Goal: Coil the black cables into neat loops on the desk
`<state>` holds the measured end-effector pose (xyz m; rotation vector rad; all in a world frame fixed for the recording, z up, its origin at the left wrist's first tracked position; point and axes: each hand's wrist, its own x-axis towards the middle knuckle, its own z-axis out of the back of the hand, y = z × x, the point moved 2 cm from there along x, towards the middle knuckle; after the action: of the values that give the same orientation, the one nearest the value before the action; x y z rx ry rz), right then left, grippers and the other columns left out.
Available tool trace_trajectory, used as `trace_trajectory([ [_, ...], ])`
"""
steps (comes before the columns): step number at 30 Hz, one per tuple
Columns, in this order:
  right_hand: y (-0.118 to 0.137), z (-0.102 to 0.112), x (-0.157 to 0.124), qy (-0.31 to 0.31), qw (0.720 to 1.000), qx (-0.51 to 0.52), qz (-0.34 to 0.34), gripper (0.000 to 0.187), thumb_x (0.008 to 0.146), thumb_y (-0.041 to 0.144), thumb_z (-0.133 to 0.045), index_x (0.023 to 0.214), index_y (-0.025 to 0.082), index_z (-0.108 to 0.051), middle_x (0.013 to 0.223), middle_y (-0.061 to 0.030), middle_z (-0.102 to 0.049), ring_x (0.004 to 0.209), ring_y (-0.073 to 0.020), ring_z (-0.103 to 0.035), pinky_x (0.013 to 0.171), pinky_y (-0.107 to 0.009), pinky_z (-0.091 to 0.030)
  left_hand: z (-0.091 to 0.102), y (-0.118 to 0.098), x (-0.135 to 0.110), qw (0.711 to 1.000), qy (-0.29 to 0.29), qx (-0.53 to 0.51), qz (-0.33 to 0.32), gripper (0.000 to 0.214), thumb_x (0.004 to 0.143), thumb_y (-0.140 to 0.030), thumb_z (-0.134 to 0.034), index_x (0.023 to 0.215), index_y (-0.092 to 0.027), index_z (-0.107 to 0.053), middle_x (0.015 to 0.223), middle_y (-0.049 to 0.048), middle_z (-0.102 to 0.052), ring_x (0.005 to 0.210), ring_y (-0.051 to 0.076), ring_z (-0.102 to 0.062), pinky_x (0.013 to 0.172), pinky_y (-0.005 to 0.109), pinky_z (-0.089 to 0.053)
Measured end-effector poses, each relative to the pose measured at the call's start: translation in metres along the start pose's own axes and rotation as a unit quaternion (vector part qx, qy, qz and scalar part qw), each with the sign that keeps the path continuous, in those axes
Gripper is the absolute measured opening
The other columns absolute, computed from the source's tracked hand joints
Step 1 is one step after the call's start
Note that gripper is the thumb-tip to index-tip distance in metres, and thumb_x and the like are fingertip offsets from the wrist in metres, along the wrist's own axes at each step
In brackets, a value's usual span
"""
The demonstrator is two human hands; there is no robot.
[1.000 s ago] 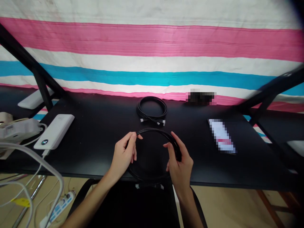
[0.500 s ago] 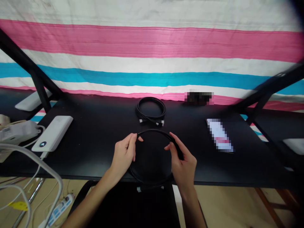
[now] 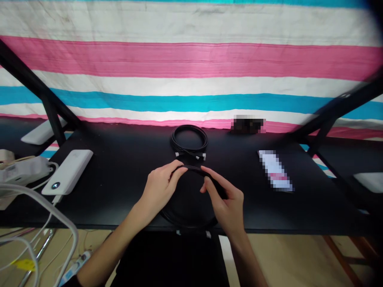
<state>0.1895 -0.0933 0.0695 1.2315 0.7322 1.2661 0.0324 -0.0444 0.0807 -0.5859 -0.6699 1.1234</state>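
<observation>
Between my hands is a black cable (image 3: 194, 169) bent into a round coil, its lower loop hanging at the table's front edge. My left hand (image 3: 163, 181) pinches the coil's top left between thumb and fingers. On the right side, my right hand (image 3: 226, 199) is closed around the coil, thumb inside the loop. Light-coloured connector ends of this cable show below the loop, near the table edge. Just beyond my hands, a second coiled black cable (image 3: 189, 126) lies flat on the table, its pale plugs (image 3: 204, 156) pointing toward me.
A white power bank (image 3: 68, 171) with a plugged-in lead lies left on the black table (image 3: 119, 191). White chargers and cables (image 3: 26, 169) crowd the far left. A blurred-out phone (image 3: 275, 170) lies right, a pixelated dark object (image 3: 247, 124) at the back. Black frame bars (image 3: 50, 115) slant at both sides.
My left hand has slid along the top of the coil toward my right hand, its thumb now pressed on the cable. The view has tilted slightly upward.
</observation>
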Motion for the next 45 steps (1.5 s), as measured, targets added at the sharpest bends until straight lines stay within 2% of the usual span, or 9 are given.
trace_trajectory([
  [6, 0.006, 0.003, -0.003, 0.068, 0.977, 0.166, -0.115, 0.035, 0.087, 0.042, -0.048, 0.108, 0.021, -0.067, 0.055, 0.0014, -0.055, 0.037, -0.0037, -0.031, 0.036, -0.018, -0.021, 0.004, 0.002, -0.005, 0.997, -0.061, -0.038, -0.029, 0.024, 0.087, -0.028, -0.044, 0.086, -0.017, -0.065, 0.078, 0.0019, -0.069, 0.068, 0.013, -0.061, 0.064, 0.020, -0.041],
  [12, 0.007, 0.004, -0.002, 0.117, 0.937, 0.274, -0.181, 0.039, 0.083, 0.048, -0.052, 0.098, 0.017, -0.071, 0.043, 0.0034, -0.049, 0.032, -0.0011, -0.017, 0.034, -0.018, -0.006, 0.012, -0.011, -0.008, 0.992, -0.082, -0.086, -0.032, 0.024, 0.083, -0.027, -0.048, 0.075, -0.015, -0.066, 0.060, 0.0005, -0.063, 0.049, 0.011, -0.052, 0.051, 0.020, -0.038],
  [20, -0.001, 0.014, -0.003, 0.098, 0.968, 0.170, -0.158, 0.048, 0.079, 0.054, -0.053, 0.063, 0.012, -0.070, 0.033, 0.0081, -0.024, 0.032, -0.0025, -0.017, 0.035, -0.020, -0.009, 0.013, -0.015, -0.011, 0.957, 0.085, -0.264, 0.082, 0.037, 0.083, -0.044, -0.049, 0.061, -0.015, -0.057, 0.050, -0.0037, -0.040, 0.045, 0.007, -0.031, 0.041, 0.019, -0.022],
  [25, -0.010, 0.016, -0.002, 0.057, 0.959, 0.217, -0.173, 0.051, 0.070, 0.060, -0.060, 0.058, 0.011, -0.069, 0.035, 0.0084, -0.021, 0.035, -0.0024, -0.013, 0.037, -0.020, -0.006, 0.005, -0.007, -0.013, 0.898, 0.149, -0.394, 0.126, 0.048, 0.074, -0.051, -0.060, 0.050, -0.017, -0.035, 0.045, -0.0084, -0.021, 0.040, 0.003, -0.014, 0.037, 0.019, -0.007],
  [30, -0.010, 0.019, 0.003, -0.032, 0.916, 0.333, -0.222, 0.050, 0.075, 0.062, -0.053, 0.065, 0.015, -0.066, 0.033, 0.0111, -0.015, 0.033, -0.0026, -0.007, 0.033, -0.019, -0.008, -0.001, 0.003, -0.012, 0.799, 0.094, -0.558, 0.204, 0.053, 0.072, -0.045, -0.065, 0.050, -0.019, -0.025, 0.037, -0.0122, -0.015, 0.032, 0.000, -0.006, 0.034, 0.018, -0.003],
  [34, -0.009, 0.013, 0.007, 0.078, 0.921, 0.334, -0.184, 0.034, 0.080, 0.048, -0.057, 0.080, 0.016, -0.065, 0.036, 0.0104, -0.026, 0.030, -0.0032, -0.021, 0.033, -0.017, -0.021, 0.004, 0.015, -0.010, 0.722, -0.015, -0.649, 0.239, 0.055, 0.068, -0.032, -0.071, 0.048, -0.019, -0.022, 0.035, -0.0120, -0.016, 0.030, 0.000, -0.009, 0.032, 0.017, -0.008],
  [38, -0.011, 0.007, 0.005, 0.144, 0.933, 0.300, -0.136, 0.028, 0.088, 0.039, -0.050, 0.071, 0.018, -0.059, 0.036, 0.0108, -0.030, 0.032, -0.0058, -0.039, 0.053, -0.024, -0.045, 0.005, 0.020, -0.011, 0.650, -0.078, -0.711, 0.254, 0.051, 0.072, -0.029, -0.066, 0.048, -0.019, -0.022, 0.032, -0.0107, -0.020, 0.027, 0.001, -0.014, 0.029, 0.017, -0.012],
  [41, -0.006, 0.005, 0.002, 0.190, 0.932, 0.280, -0.130, 0.035, 0.093, 0.037, -0.041, 0.065, 0.019, -0.053, 0.036, 0.0103, -0.030, 0.040, -0.0087, -0.051, 0.069, -0.029, -0.048, 0.000, 0.019, -0.013, 0.609, -0.093, -0.739, 0.271, 0.049, 0.078, -0.031, -0.059, 0.048, -0.020, -0.022, 0.029, -0.0099, -0.022, 0.024, 0.002, -0.016, 0.027, 0.018, -0.015],
  [45, 0.004, 0.001, -0.004, 0.256, 0.932, 0.232, -0.113, 0.031, 0.094, 0.036, -0.039, 0.073, 0.018, -0.054, 0.044, 0.0058, -0.048, 0.063, -0.0132, -0.062, 0.082, -0.033, -0.044, -0.004, 0.019, -0.015, 0.579, -0.096, -0.761, 0.277, 0.051, 0.079, -0.032, -0.057, 0.048, -0.021, -0.018, 0.028, -0.0088, -0.023, 0.023, 0.003, -0.018, 0.027, 0.018, -0.018],
])
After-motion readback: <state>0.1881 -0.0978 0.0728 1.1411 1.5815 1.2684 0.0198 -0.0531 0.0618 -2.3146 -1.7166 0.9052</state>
